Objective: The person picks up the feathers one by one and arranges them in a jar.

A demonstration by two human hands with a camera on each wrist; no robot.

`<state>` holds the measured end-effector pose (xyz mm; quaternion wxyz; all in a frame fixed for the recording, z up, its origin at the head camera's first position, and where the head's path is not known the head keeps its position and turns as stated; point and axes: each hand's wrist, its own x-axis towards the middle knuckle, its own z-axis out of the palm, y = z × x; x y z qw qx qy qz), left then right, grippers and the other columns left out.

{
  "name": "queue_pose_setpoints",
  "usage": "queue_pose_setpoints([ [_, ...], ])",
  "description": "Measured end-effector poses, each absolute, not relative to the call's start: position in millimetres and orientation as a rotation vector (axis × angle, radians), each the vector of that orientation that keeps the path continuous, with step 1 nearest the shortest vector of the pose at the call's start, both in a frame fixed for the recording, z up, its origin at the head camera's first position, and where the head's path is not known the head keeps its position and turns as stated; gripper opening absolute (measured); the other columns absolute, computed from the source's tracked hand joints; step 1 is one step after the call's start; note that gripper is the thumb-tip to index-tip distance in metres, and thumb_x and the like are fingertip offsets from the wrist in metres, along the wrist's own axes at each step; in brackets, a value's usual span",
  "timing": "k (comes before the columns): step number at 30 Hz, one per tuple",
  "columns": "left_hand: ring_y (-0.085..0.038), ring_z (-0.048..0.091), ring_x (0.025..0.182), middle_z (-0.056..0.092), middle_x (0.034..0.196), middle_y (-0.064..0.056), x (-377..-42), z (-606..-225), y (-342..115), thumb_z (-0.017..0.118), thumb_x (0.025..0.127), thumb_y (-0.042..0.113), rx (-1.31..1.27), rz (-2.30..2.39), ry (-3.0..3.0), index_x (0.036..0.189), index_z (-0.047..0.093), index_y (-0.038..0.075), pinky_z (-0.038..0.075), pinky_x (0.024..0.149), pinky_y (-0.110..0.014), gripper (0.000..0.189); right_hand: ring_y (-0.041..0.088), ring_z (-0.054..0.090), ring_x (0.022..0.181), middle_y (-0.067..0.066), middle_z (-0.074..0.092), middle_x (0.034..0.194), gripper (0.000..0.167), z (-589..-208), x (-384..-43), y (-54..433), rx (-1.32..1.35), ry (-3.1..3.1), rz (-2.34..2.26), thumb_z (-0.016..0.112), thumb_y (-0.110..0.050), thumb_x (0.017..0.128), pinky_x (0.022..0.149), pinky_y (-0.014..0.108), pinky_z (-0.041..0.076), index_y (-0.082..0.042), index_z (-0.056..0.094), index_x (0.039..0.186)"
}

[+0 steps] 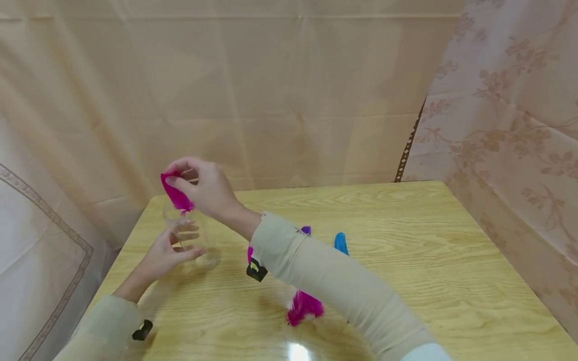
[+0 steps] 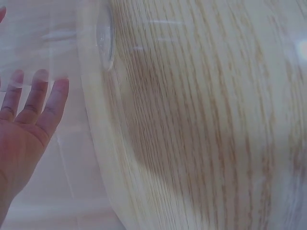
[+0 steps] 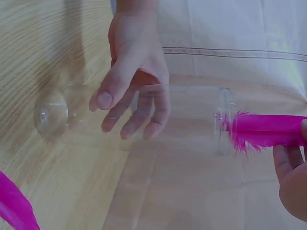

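A clear glass jar (image 1: pixel 209 256) stands upright at the left of the table. My left hand (image 1: pixel 164 253) holds it round the side, thumb on one side and fingers on the other, as the right wrist view shows around the jar (image 3: pixel 192 103). Above the rim, my right hand (image 1: pixel 203 188) pinches a magenta feather (image 1: pixel 176 194) by its upper end. The feather's fluffy end (image 3: pixel 244 132) hangs just inside the jar's mouth. From the left wrist, the left hand's fingers (image 2: pixel 57 103) lie against the glass, with the jar's base (image 2: pixel 104 38) beyond them.
Beneath and beside the right forearm, more feathers lie on the wooden table (image 1: pixel 406 215): a magenta one (image 1: pixel 305 307), a blue one (image 1: pixel 341 243), a purple one (image 1: pixel 306 230) and a partly hidden magenta one (image 1: pixel 250 253). Beige cloth (image 1: pixel 293 100) hangs behind the table.
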<state>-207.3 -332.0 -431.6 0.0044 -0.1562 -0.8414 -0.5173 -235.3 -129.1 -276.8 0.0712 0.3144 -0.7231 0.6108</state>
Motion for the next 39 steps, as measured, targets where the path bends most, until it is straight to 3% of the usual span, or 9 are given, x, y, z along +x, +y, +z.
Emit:
queue_pose_setpoints([
  [10, -0.042, 0.052, 0.125, 0.045, 0.143, -0.025, -202, -431, -334, 0.08, 0.089, 0.01, -0.466, -1.641, -2.632, 0.144, 0.037, 0.001, 0.054, 0.088, -0.026, 0.07, -0.001, 0.065, 0.081, -0.003, 0.071, 0.1, 0.016, -280, -232, -138, 1.034, -2.324, 1.816, 0.073, -0.007, 0.094, 0.071, 0.014, 0.053, -0.009, 0.072, 0.11],
  [23, -0.042, 0.053, 0.127, 0.042, 0.151, -0.012, -204, -433, -336, 0.079, 0.09, 0.008, -0.513, -1.674, -2.608, 0.152, 0.035, 0.015, 0.055, 0.088, -0.027, 0.076, -0.001, 0.063, 0.079, -0.009, 0.067, 0.093, 0.017, -283, -236, -135, 1.059, -2.471, 1.739, 0.07, -0.014, 0.097, 0.072, 0.013, 0.051, -0.011, 0.071, 0.115],
  [39, -0.029, 0.059, 0.121, 0.046, 0.143, -0.018, -202, -434, -333, 0.08, 0.088, 0.008, -0.487, -1.651, -2.612, 0.146, 0.038, 0.005, 0.056, 0.086, -0.026, 0.071, -0.002, 0.063, 0.079, -0.004, 0.071, 0.1, 0.011, -292, -245, -133, 1.02, -2.49, 1.562, 0.07, -0.009, 0.097, 0.071, 0.01, 0.05, -0.01, 0.075, 0.107],
])
